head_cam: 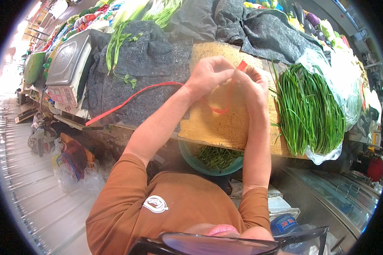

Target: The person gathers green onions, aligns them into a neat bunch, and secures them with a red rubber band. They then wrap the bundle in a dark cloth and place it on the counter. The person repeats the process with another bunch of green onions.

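A thin red plastic strip [131, 98] trails from the dark cloth on the left and passes behind my left wrist. It then loops over the worn wooden board [210, 127] and rises to my fingertips. My left hand [210, 75] and my right hand [253, 84] meet above the board and pinch the strip between them, with a short end poking up past the right thumb. Right of my right forearm lies a thick bundle of green garlic chives [309, 108], partly wrapped in a clear plastic bag [348, 92].
Dark felt-like cloth [140, 54] covers the left and back, with loose celery-like sprigs [115, 47] on it. A metal-topped scale [68, 60] stands at left. Beneath the board's front edge sits a teal basin [188, 159] holding green trimmings. Eggplants [309, 25] lie back right.
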`<state>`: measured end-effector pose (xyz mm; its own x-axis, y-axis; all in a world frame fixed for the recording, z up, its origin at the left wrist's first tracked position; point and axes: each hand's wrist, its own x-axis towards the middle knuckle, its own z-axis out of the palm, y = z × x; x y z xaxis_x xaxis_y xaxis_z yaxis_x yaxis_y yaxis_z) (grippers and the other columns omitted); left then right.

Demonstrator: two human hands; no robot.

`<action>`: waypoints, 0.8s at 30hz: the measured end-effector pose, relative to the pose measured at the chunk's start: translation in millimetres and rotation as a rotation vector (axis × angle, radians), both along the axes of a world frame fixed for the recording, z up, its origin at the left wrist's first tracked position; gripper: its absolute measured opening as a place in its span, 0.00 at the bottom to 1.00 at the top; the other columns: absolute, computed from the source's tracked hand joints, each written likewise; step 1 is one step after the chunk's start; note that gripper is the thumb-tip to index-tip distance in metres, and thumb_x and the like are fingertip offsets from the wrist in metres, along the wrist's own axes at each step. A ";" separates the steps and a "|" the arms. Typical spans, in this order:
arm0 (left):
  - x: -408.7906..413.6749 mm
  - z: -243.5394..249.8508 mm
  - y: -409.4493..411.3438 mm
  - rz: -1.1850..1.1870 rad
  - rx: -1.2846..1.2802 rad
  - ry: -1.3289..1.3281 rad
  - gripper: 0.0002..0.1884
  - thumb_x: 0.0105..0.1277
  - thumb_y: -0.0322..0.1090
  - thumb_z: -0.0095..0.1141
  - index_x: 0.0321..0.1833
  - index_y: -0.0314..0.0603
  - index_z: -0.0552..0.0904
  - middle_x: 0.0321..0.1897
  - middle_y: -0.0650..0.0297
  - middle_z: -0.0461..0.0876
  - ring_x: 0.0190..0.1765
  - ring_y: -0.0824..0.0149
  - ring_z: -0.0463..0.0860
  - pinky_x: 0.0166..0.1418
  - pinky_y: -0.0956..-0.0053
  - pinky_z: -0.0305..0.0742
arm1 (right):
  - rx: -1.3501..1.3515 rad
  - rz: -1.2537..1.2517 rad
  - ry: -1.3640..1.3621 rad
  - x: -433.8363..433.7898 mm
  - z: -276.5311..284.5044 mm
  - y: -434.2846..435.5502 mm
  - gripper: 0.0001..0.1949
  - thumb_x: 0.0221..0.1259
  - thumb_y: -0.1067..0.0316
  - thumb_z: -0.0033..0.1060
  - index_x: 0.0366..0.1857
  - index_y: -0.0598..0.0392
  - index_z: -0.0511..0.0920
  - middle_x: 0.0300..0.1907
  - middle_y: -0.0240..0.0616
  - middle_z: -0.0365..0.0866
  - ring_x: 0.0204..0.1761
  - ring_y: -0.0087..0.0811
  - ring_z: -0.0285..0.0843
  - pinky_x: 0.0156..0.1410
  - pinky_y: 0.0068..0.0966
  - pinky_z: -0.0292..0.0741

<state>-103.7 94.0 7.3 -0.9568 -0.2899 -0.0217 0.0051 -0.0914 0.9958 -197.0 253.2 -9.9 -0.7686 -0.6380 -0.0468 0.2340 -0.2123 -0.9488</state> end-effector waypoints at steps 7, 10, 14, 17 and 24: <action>-0.4 -1.9 0.5 -0.019 0.008 0.020 0.05 0.75 0.31 0.66 0.48 0.38 0.86 0.36 0.71 0.86 0.35 0.80 0.79 0.41 0.82 0.75 | -0.078 -0.003 -0.028 -3.8 -7.7 0.4 0.06 0.67 0.69 0.75 0.35 0.53 0.84 0.32 0.28 0.86 0.31 0.15 0.77 0.37 0.15 0.70; 1.1 3.4 -0.5 0.006 0.065 0.028 0.05 0.75 0.31 0.66 0.47 0.38 0.86 0.36 0.71 0.86 0.34 0.80 0.79 0.40 0.82 0.75 | -0.115 -0.087 -0.085 3.0 7.5 -3.7 0.05 0.67 0.71 0.75 0.36 0.53 0.84 0.33 0.28 0.86 0.31 0.15 0.77 0.37 0.15 0.70; 1.6 4.9 -0.6 0.018 0.076 0.007 0.05 0.75 0.31 0.66 0.48 0.38 0.86 0.36 0.70 0.86 0.34 0.79 0.79 0.40 0.82 0.75 | -0.087 -0.035 -0.051 4.5 10.6 -4.3 0.05 0.67 0.73 0.75 0.40 0.54 0.85 0.35 0.27 0.86 0.32 0.16 0.78 0.39 0.15 0.72; -0.2 0.6 0.2 0.016 0.062 0.024 0.06 0.75 0.32 0.67 0.48 0.38 0.86 0.36 0.70 0.86 0.34 0.79 0.79 0.40 0.81 0.75 | -0.078 -0.018 0.016 0.8 -4.5 -3.1 0.06 0.67 0.73 0.75 0.43 0.54 0.86 0.36 0.26 0.87 0.34 0.16 0.79 0.40 0.16 0.73; -0.5 -1.4 -0.4 0.013 0.090 0.033 0.06 0.76 0.32 0.66 0.49 0.38 0.86 0.37 0.70 0.86 0.35 0.79 0.79 0.42 0.81 0.76 | -0.093 -0.030 -0.053 -0.1 -3.2 -1.5 0.06 0.68 0.73 0.73 0.45 0.55 0.87 0.39 0.30 0.90 0.37 0.17 0.82 0.43 0.17 0.76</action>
